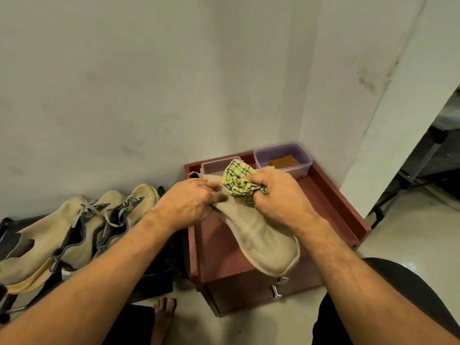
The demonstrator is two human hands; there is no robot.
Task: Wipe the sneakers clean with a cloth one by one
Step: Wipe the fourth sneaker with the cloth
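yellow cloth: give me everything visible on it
The yellow cloth is a soft woven rag, yellow-green with dark grid lines, crumpled into a wad. The right hand grips it, fingers curled round it, pressing it on the upper of the beige knit sneaker, which the left hand holds above the red cabinet.

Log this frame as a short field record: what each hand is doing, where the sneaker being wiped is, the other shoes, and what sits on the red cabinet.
left hand: grips the collar end of the beige sneaker
right hand: holds a bunched yellow-green cloth pressed on that sneaker
sneaker position: held above the red cabinet, toe towards the camera
other sneakers: beige, laced, side by side on a low dark rack at left
on cabinet: purple tub holding an orange-brown square; a second clear tub behind the cloth
stage: wiping under way
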